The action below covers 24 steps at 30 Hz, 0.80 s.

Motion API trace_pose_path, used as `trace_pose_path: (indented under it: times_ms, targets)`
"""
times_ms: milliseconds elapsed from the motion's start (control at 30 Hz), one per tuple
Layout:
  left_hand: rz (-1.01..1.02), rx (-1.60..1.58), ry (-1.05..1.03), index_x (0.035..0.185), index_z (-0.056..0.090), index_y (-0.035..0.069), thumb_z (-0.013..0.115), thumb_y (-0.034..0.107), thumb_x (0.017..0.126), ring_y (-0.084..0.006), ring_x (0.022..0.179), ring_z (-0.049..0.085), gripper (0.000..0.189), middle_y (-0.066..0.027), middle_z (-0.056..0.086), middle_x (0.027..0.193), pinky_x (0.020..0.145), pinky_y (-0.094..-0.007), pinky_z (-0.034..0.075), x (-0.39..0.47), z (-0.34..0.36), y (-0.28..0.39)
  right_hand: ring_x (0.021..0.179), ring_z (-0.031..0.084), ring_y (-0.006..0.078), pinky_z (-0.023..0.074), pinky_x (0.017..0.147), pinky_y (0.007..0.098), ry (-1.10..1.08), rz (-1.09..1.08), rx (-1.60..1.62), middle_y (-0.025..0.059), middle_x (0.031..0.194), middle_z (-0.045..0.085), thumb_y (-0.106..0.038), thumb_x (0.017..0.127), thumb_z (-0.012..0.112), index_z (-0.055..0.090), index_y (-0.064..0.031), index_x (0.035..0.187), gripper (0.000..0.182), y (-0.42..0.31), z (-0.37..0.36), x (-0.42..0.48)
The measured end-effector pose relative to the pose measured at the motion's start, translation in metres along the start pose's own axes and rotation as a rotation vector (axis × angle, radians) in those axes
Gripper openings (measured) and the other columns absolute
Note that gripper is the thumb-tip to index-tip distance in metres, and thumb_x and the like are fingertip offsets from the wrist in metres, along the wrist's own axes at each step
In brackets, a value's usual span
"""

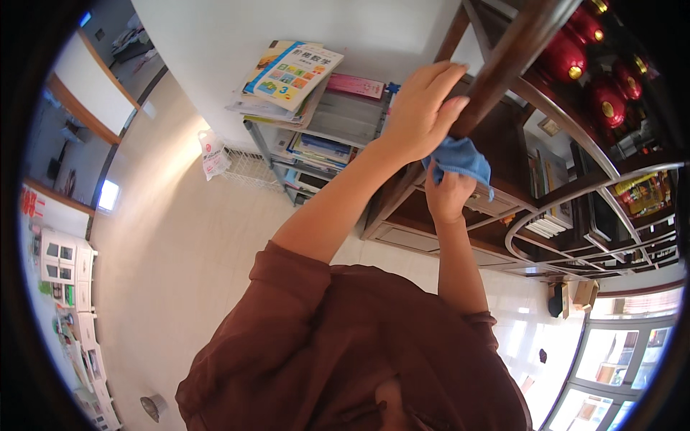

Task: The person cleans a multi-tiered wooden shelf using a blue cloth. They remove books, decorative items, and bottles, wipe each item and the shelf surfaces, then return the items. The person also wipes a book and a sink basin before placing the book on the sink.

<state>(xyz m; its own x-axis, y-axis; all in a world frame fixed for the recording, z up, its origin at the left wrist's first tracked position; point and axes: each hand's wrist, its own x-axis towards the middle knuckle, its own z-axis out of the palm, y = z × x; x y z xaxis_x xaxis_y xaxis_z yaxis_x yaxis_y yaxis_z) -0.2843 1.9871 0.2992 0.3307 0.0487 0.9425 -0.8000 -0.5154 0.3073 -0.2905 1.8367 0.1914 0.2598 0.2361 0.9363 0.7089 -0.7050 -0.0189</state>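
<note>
A blue cloth [463, 159] is gripped in my right hand [450, 194], against the dark wooden post [493, 81] of a display shelf. Above and to the left of it, my left hand [423, 110] is raised beside the same post, fingers extended and thumb apart, holding nothing that I can see. Whether its fingertips touch the wood, I cannot tell. Part of the cloth hangs over my right fingers and hides them. Red gourd-shaped ornaments [563, 56] with gold patches stand in the shelf at the upper right.
A grey rack [345, 121] carries stacked books [294, 75] and a pink box [356, 85] left of the shelf. A wire basket [253, 169] and a plastic bag [213, 153] are by the wall. Curved shelf dividers [571, 121] extend rightward. A metal bin [153, 408] is at lower left.
</note>
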Motion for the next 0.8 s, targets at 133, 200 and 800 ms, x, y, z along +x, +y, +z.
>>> trace_pose_path:
  times_ms: [133,200,800]
  targets:
    - [-0.148,0.426,-0.185,0.129,0.062,0.002,0.069,0.023,0.092,-0.0386,0.120,0.056,0.043,-0.0184,0.060,0.132,0.104,-0.0456,0.043,-0.056,-0.077,-0.066,0.098,0.058,0.0417,0.0435,0.083,0.0524,-0.120,0.087,0.059,0.0156,0.108,0.066,-0.004,0.070,0.076,0.071,-0.0126,0.102,0.034,-0.029,0.002,-0.024]
    - [-0.262,0.613,-0.247,0.129,0.063,0.002,0.071,0.025,0.089,-0.0384,0.121,0.056,0.046,-0.0184,0.060,0.133,0.104,-0.0459,0.044,-0.072,-0.124,-0.103,0.097,0.059,0.0396,0.0448,0.081,0.0506,-0.125,0.150,0.097,0.0135,0.106,0.066,-0.005,0.071,0.077,0.071,-0.0129,0.098,0.029,-0.056,0.004,-0.026]
    - [-0.839,0.986,-0.682,0.138,0.055,0.000,0.077,0.056,0.078,-0.0361,0.128,0.048,0.086,-0.0200,0.059,0.128,0.105,-0.0486,0.038,-0.044,-0.345,-0.300,0.093,0.061,0.0160,0.0493,0.085,0.0311,-0.459,0.963,1.033,0.0086,0.103,0.068,-0.018,0.087,0.077,0.061,0.0003,0.113,0.036,-0.189,0.264,0.044]
